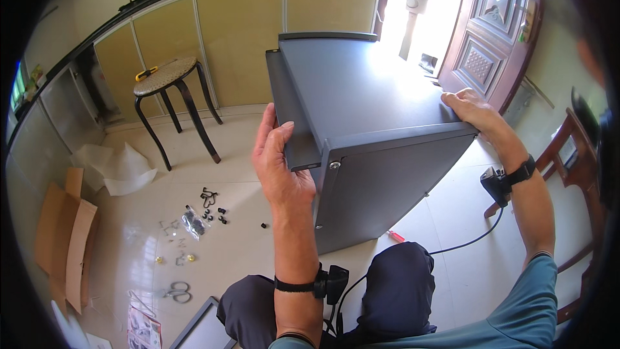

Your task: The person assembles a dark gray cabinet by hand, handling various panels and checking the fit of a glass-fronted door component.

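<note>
A dark grey metal cabinet (394, 174) stands in front of me, with screws along the edge of its near face. At its left side, a long narrow dark grey panel (292, 116) runs along the body. My left hand (281, 165) grips the near end of this panel, thumb on one side and fingers on the other. My right hand (475, 111) holds the cabinet's right edge, its thumb side on the smooth upper surface; some fingertips are hidden. A red-handled screwdriver (396, 236) lies on the floor by the cabinet's base.
Small black fittings (221, 213), a bag of parts (192, 222) and scissors (177, 292) lie on the floor at left. Beyond are a stool (169, 74) bearing a yellow cutter, an opened cardboard box (64, 239) and a fan (416, 0). A wooden chair (581, 161) stands right.
</note>
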Available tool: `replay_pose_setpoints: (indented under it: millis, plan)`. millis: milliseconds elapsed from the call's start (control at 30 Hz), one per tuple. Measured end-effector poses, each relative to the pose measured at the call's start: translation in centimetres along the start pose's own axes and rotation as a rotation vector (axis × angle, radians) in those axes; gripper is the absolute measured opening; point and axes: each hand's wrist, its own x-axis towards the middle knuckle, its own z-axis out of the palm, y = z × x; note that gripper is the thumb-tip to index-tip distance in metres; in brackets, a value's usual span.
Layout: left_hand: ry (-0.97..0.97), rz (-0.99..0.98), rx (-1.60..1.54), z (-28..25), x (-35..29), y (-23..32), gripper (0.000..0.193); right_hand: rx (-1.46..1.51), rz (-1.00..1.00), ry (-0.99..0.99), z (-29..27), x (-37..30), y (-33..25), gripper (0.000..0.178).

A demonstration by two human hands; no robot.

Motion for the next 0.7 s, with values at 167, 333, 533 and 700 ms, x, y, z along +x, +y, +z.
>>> replay_pose_setpoints:
  millis: [167, 333, 533, 700]
  plan:
    - [0.006, -0.029, -0.038, 0.5, -0.4, 0.1, 0.060, 0.022, -0.009, -0.011, 0.2, 0.3, 0.5, 0.056]
    - [0.002, -0.026, -0.003, 0.1, -0.1, -0.4, 0.063, 0.048, 0.066, -0.079, -0.2, 0.5, 0.3, 0.058]
    - [0.026, -0.031, 0.085, 0.3, -0.1, -0.5, 0.063, 0.011, 0.010, -0.062, -0.1, 1.5, 1.4, 0.056]
    - [0.076, 0.001, 0.091, 0.8, -0.4, -0.2, 0.058, 0.013, -0.004, 0.011, 0.1, 0.4, 0.5, 0.054]
